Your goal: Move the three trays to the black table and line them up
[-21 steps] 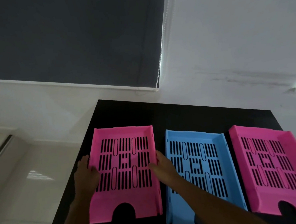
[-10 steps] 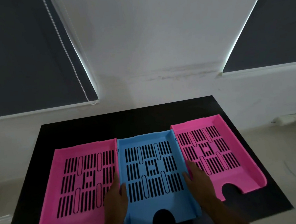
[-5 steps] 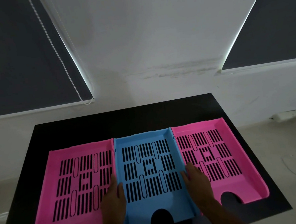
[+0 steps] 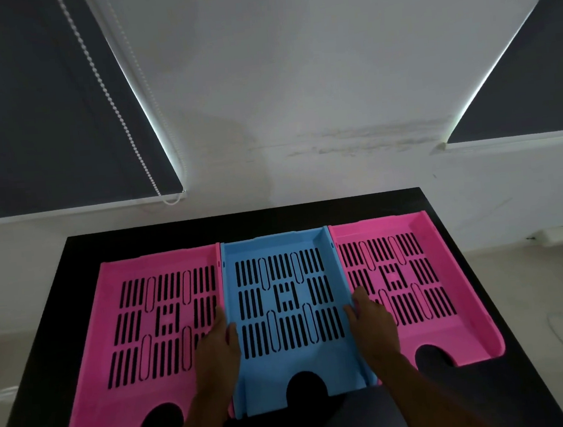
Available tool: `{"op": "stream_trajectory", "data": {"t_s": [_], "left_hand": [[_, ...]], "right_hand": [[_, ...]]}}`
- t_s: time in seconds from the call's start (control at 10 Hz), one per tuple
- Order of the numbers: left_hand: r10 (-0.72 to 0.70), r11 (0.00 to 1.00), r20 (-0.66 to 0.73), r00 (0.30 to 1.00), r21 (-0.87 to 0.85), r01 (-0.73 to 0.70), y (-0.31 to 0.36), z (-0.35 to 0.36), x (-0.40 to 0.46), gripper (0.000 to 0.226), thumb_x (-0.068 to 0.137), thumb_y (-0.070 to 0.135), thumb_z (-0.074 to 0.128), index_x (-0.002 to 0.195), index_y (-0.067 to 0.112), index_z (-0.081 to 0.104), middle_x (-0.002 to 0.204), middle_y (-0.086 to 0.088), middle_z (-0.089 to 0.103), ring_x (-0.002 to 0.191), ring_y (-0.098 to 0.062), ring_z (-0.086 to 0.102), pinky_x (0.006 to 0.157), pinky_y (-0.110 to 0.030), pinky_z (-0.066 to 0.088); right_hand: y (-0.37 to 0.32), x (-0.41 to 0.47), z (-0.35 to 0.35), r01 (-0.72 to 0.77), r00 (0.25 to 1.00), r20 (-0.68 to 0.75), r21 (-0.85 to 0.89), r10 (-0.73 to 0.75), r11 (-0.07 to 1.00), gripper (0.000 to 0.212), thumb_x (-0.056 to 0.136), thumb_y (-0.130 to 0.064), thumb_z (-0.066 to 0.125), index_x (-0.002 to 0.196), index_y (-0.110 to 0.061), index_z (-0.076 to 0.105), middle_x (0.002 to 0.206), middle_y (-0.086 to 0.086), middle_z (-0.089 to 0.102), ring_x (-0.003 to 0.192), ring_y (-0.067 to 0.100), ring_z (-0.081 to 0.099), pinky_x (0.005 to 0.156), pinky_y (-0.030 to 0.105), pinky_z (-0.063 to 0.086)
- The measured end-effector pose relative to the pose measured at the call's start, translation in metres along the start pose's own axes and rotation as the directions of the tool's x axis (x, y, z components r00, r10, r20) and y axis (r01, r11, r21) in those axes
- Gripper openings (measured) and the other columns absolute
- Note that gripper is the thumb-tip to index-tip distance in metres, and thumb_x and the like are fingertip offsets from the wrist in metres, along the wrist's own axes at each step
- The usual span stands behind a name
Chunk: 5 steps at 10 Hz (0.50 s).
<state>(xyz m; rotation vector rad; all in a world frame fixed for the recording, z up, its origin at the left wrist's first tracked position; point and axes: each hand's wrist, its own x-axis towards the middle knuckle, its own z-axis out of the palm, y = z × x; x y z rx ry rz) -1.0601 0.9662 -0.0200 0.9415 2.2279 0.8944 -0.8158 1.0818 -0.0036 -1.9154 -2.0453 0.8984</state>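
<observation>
Three slotted plastic trays lie side by side on the black table [image 4: 71,254]. The left pink tray [image 4: 118,394] and the right pink tray [image 4: 453,300] touch the blue tray [image 4: 291,360] between them. My left hand [image 4: 217,350] clasps the blue tray's left wall, thumb inside it. My right hand [image 4: 373,328] clasps its right wall the same way. The blue tray's near end reaches past the right pink tray's near end.
A white wall stands behind the table, with a dark roller blind [image 4: 38,99] and bead chain at the left and another blind [image 4: 536,85] at the right. Pale floor shows on both sides. A dark flat shape [image 4: 361,419] lies at the near edge.
My hands went from the left pink tray to the blue tray's sides. The blue tray has slid away from me and now sits flush between the two pink trays.
</observation>
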Motion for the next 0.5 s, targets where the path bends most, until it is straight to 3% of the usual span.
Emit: {"op": "stream_trajectory", "data": {"t_s": [0.3,0.4,0.5], "left_hand": [[0.01,1.0,-0.008,1.0,0.028,-0.009,0.007,0.001,0.032,0.055,0.101,0.018,0.049,0.152,0.011,0.03,0.052,0.002,0.04,0.038,-0.006,0.034,0.032,-0.014,0.032],[-0.008,0.999,-0.005,1.0,0.039,0.008,0.012,-0.003,0.026,0.059,0.1,0.023,0.05,0.154,0.012,0.028,0.054,-0.003,0.047,0.039,-0.004,0.038,0.037,-0.02,0.043],[-0.006,0.995,-0.032,0.999,0.104,0.009,0.006,0.003,0.019,0.075,0.097,0.042,0.051,0.157,0.023,0.011,0.126,-0.028,0.061,0.096,-0.032,0.071,0.086,-0.052,0.058]], "right_hand": [[-0.003,0.027,0.006,0.023,0.999,-0.027,0.001,-0.023,1.0,0.014,0.102,-0.02,0.056,0.095,-0.022,0.043,0.073,-0.004,0.06,0.057,0.006,0.062,0.054,0.023,0.059],[-0.006,0.023,0.004,0.01,1.0,-0.003,0.045,-0.009,0.999,0.015,0.101,-0.022,0.058,0.094,-0.022,0.044,0.076,-0.006,0.061,0.062,0.005,0.064,0.056,0.022,0.058],[-0.016,0.016,-0.007,0.003,0.995,-0.101,0.17,0.014,0.985,0.01,0.099,-0.026,0.062,0.104,-0.018,0.057,0.091,-0.01,0.066,0.075,0.005,0.064,0.075,0.027,0.06]]}}
